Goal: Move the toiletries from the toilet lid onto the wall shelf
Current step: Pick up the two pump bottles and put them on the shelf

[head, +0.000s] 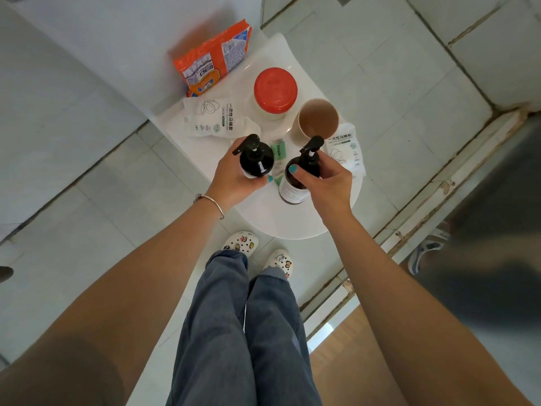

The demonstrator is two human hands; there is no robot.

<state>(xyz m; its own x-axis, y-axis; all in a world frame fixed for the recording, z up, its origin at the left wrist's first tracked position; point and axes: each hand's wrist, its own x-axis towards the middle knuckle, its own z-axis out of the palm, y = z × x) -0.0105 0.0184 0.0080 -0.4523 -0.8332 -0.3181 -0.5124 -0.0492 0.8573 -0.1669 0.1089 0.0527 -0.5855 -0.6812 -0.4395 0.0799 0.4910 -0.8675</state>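
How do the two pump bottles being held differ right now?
The left bottle is seen almost straight from above, so only its black top shows; the right bottle tilts, showing its brown side and a white label. The left hand cups its bottle from the side and below; the right hand has its grip over the bottle's shoulder near the pump. Both have black pump heads pointing left.

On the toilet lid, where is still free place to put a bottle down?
Bare lid lies at the near rounded edge, below both hands. The far part is crowded: orange pack, red-lidded jar, paper cup, two white sachets, green tube.
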